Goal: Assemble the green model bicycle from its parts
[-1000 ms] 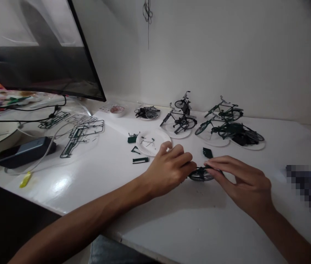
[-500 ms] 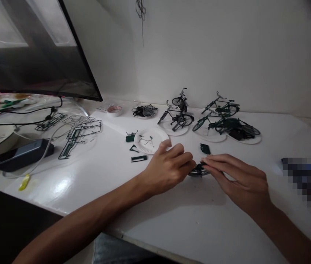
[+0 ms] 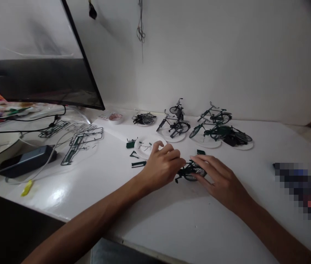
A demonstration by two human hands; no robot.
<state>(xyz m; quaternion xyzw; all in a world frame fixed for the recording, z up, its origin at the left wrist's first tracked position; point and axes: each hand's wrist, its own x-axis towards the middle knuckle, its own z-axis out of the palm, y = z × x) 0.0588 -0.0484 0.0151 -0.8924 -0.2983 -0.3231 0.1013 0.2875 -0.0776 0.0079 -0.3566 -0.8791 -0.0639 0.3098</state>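
Change: the hands have eased apart, uncovering a small green model bicycle (image 3: 191, 171).
Left grip (image 3: 162, 167): fingers curled at its front end; any pinch cannot be told.
Right grip (image 3: 219, 178): fingers loosely spread over its wheel.
Place: on the white counter (image 3: 155, 223), between both hands.
Count: five paper plates (image 3: 160, 140), about five other bicycles (image 3: 176, 124).

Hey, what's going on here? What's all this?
A person sits at a white desk working with bare hands. The right hand has its fingers over the wheel of a small dark green model bicycle, and the left hand is right beside it. Just past them, a paper plate holds tiny parts. More model bicycles stand on plates further back, and plastic parts frames lie to the left.
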